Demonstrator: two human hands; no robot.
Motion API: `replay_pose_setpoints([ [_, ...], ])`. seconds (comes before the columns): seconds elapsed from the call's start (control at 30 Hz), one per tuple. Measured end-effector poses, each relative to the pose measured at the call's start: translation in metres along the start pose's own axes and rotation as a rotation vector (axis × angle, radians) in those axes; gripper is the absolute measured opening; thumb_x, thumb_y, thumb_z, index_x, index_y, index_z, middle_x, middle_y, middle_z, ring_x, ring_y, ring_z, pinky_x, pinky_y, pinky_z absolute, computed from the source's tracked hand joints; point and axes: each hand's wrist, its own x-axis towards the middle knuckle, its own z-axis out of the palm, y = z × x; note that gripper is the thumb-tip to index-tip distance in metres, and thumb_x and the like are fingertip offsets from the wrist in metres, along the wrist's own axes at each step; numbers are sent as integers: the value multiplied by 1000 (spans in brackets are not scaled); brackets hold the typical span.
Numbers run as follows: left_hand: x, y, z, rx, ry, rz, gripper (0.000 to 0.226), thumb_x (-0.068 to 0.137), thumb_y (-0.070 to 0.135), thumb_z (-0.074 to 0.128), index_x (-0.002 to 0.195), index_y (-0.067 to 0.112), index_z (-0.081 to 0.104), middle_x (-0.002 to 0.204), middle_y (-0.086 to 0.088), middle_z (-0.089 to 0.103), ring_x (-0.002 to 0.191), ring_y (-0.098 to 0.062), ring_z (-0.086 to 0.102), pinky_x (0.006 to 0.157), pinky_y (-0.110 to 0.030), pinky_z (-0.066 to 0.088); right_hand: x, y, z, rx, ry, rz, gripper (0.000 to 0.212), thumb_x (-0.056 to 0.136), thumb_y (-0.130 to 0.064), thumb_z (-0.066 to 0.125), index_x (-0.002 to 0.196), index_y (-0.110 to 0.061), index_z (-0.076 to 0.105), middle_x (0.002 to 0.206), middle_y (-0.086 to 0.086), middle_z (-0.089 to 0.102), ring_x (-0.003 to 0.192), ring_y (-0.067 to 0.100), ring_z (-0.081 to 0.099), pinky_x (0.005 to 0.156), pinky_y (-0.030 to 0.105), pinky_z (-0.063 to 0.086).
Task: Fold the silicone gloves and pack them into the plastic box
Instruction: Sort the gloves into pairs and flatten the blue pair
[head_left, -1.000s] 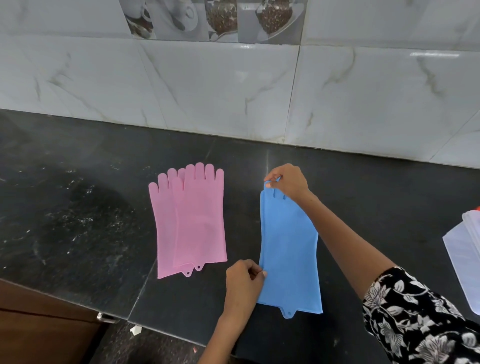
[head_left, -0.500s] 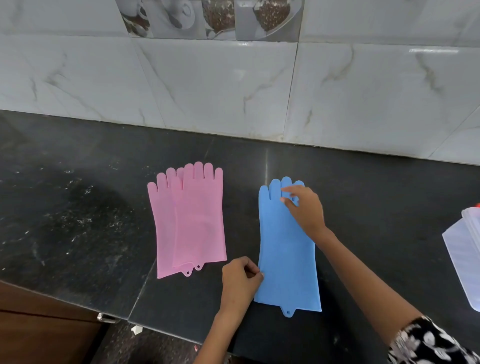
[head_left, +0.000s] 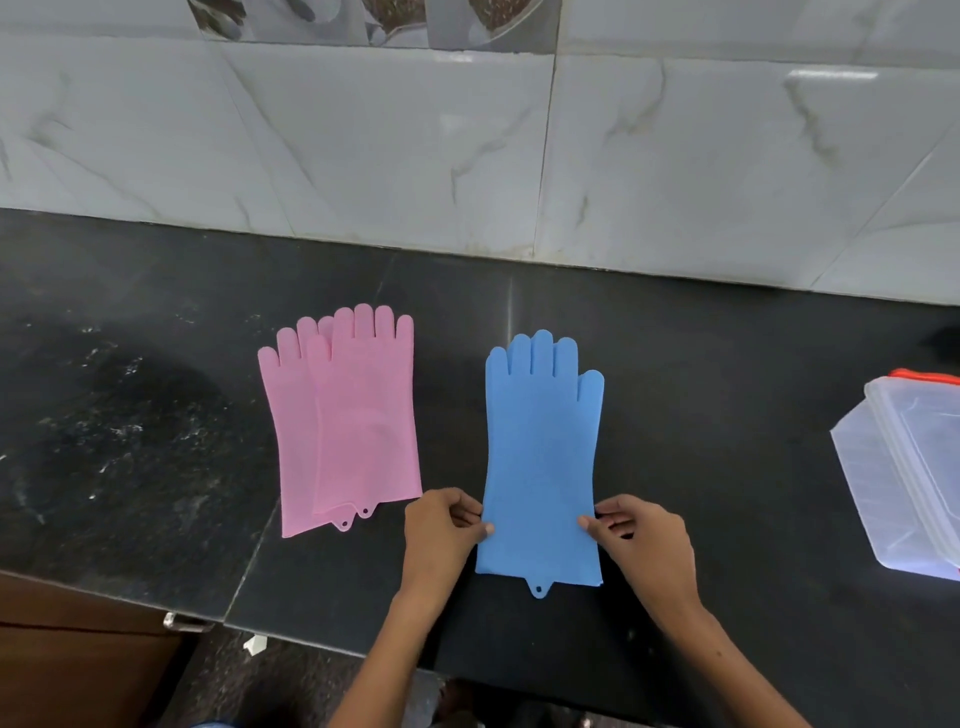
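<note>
A blue silicone glove (head_left: 540, 447) lies flat on the black counter, fingers pointing toward the wall. My left hand (head_left: 441, 530) pinches its left edge near the cuff. My right hand (head_left: 641, 540) pinches the right edge at the same height. Two pink gloves (head_left: 348, 421) lie flat to the left, one overlapping the other, untouched. A clear plastic box (head_left: 904, 467) with an orange-rimmed part behind it stands at the right edge of the view.
The black stone counter (head_left: 156, 415) ends in a front edge near my arms, with a wooden cabinet (head_left: 78, 660) below at the left. A marble-tiled wall (head_left: 467, 156) rises behind the counter.
My right hand left the blue glove's fingertips and came down to the cuff's right edge. The glove's fingers now lie fully spread. My left hand has stayed at the left edge.
</note>
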Motion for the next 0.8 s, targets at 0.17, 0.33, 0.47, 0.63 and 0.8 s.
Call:
replay_pose_setpoints([
  [0.17, 0, 0, 2, 17, -17, 17, 17, 67, 10, 83, 73, 17, 69, 72, 4, 68, 67, -7, 65, 59, -12, 50, -5, -1, 3, -86, 61, -2, 11, 84, -25, 69, 93, -22, 73, 80, -17, 67, 72, -3, 61, 63, 15, 49],
  [0.33, 0, -4, 0, -8, -22, 38, 15, 66, 11, 84, 71, 16, 70, 71, 3, 69, 67, -7, 66, 60, -12, 51, -8, -3, 6, -172, 58, -20, 11, 86, -27, 66, 95, -23, 70, 84, -13, 68, 72, 3, 61, 62, 22, 52],
  [0.47, 3, -3, -3, 5, -92, 68, 14, 69, 14, 83, 72, 18, 70, 72, 3, 69, 67, -7, 65, 60, -14, 51, -5, 2, -2, -131, 43, -43, 13, 81, -29, 73, 92, -25, 69, 79, -16, 64, 69, 0, 60, 59, 16, 47],
  [0.63, 25, 6, -21, 303, -110, 475, 21, 83, 15, 70, 103, 22, 71, 106, 7, 70, 97, -2, 63, 90, -24, 51, 24, 7, -25, -161, 69, -339, 21, 80, -15, 72, 98, -25, 72, 101, -15, 66, 90, 3, 61, 73, 22, 52],
  [0.8, 65, 16, -27, 822, -379, 871, 53, 93, 0, 51, 142, 18, 41, 154, -1, 30, 145, -18, 23, 119, -25, 15, 62, 0, -32, -362, -160, -584, 41, 81, 0, 66, 114, -25, 69, 125, -14, 63, 120, 10, 54, 88, 29, 54],
])
